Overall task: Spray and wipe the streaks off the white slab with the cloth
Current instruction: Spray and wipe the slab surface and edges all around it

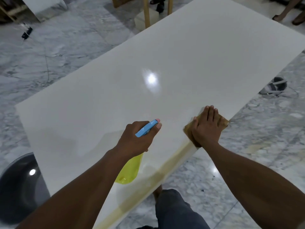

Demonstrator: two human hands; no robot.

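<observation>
Glossy white slab [148, 66] fills the centre. Left hand [137, 138] is wrapped round a translucent yellow bottle [130, 171], blue-nozzled. At 3 o'clock, right hand [206, 128] lies flat, fingers together, on a tan cloth [188, 131] at the slab's edge.

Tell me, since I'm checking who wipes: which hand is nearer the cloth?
Right. The right hand presses flat on the cloth; the left hand holds the spray bottle apart from it.
</observation>
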